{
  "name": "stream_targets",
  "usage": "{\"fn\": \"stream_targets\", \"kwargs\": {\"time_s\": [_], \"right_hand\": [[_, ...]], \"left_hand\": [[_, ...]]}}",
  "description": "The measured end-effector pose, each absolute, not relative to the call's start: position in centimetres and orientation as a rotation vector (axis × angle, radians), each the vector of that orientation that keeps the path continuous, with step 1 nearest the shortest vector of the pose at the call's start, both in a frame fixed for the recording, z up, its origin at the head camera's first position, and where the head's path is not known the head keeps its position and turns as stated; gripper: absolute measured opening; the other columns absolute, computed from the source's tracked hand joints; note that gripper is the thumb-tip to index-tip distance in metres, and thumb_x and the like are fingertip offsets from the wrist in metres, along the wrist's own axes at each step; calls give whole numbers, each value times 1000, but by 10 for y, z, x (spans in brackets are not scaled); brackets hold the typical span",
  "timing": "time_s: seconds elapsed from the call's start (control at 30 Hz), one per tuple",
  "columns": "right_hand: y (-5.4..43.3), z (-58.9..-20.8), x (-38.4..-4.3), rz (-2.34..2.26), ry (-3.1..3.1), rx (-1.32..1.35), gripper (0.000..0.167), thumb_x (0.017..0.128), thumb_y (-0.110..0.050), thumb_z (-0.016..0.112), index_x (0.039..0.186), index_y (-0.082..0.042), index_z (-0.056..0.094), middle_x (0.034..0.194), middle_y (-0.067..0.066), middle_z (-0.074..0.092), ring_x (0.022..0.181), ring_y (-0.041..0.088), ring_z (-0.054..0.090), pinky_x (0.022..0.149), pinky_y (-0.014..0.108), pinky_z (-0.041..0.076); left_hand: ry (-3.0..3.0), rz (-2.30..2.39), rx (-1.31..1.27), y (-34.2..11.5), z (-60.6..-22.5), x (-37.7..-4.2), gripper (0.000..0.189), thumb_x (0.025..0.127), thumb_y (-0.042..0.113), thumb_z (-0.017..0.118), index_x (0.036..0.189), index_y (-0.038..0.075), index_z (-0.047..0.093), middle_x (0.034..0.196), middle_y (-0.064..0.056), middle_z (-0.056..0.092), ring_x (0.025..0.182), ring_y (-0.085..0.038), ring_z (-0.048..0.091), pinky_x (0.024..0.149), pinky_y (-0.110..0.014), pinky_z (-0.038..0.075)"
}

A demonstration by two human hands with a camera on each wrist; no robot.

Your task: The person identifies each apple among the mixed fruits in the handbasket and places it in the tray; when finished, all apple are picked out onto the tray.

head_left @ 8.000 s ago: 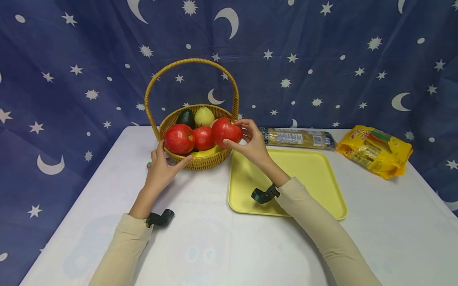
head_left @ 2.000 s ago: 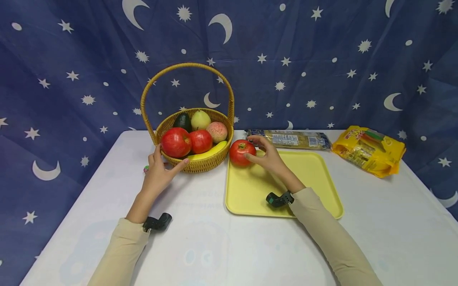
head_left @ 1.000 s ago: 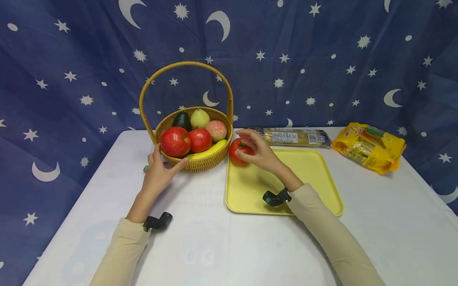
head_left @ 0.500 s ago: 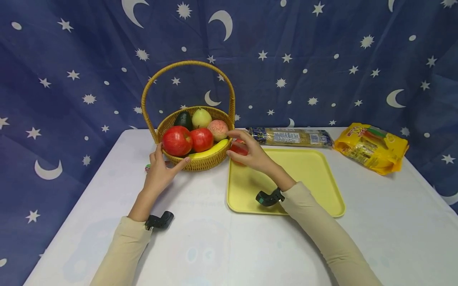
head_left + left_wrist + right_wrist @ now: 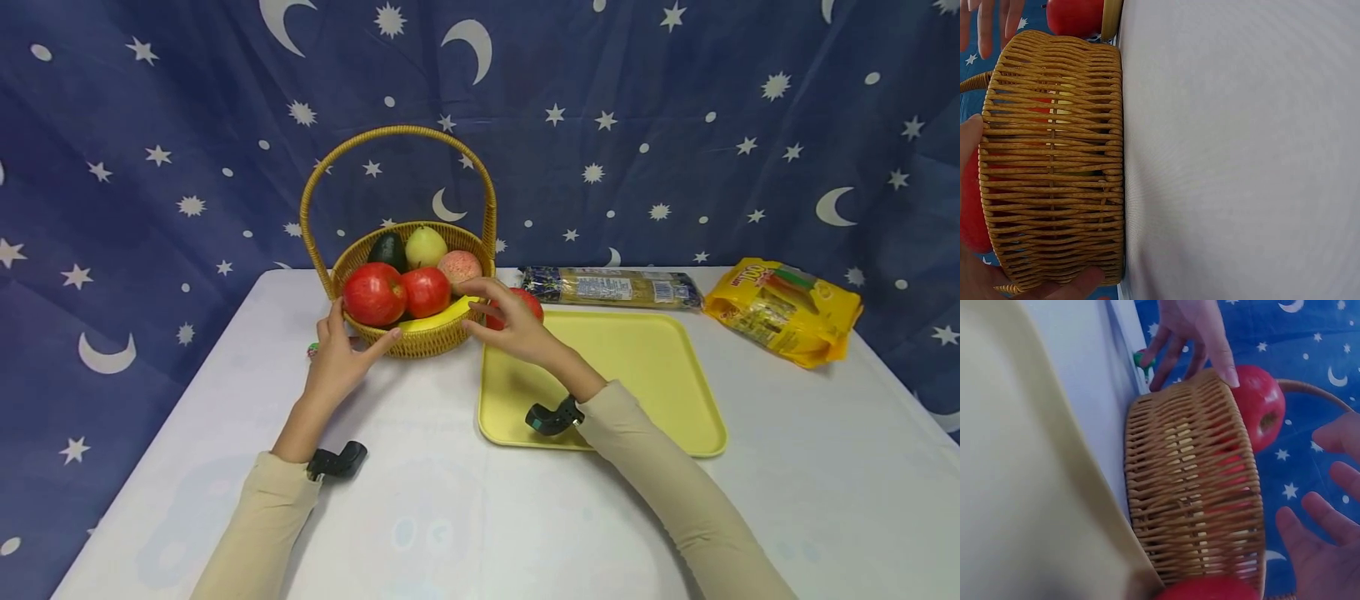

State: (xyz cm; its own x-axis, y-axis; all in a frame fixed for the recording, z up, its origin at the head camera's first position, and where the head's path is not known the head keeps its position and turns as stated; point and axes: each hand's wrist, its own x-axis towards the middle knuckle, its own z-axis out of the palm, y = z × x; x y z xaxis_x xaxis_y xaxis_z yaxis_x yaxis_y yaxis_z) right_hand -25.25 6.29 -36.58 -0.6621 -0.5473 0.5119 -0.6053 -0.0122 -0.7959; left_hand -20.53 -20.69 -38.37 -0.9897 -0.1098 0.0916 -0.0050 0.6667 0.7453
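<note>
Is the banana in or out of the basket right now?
In. The head view shows the banana lying just inside the front rim of the basket. The right hand is near; contact is unclear.

Both arms reached forward, sleeved down to near the wrists. The left arm (image 5: 258, 525) slanted in from the lower left, its hand (image 5: 334, 358) spread, thumb (image 5: 384, 341) stretched wide of the fingers. The right arm (image 5: 675, 492) angled inward from the lower right; the right hand (image 5: 517, 327) hung slightly farther forward, fingers extended, nothing in its grasp. The thumbs pointed toward each other, well apart.
</note>
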Motion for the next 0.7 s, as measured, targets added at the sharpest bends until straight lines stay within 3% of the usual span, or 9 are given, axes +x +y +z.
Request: {"fn": "stream_targets", "kwargs": {"time_s": [0.3,0.7], "right_hand": [[49,-363,-254,1811,-2239,1342,46,91,6,63,133,12,45,137,26,44,129,46,43,105,51,40],[31,-366,-253,1813,-2249,1351,47,91,3,65,134,8,47,138,22,44,127,42,45,103,49,43]], "left_hand": [[-2754,-1239,105,-207,-382,-205,112,83,62,66,156,8,1,148,-28,20,120,-42,45,96,-58,43],[-2749,-1226,90,-208,-384,-206,109,84,59,67,156,8,4,148,-28,20,120,-42,46,96,-57,44]]}}
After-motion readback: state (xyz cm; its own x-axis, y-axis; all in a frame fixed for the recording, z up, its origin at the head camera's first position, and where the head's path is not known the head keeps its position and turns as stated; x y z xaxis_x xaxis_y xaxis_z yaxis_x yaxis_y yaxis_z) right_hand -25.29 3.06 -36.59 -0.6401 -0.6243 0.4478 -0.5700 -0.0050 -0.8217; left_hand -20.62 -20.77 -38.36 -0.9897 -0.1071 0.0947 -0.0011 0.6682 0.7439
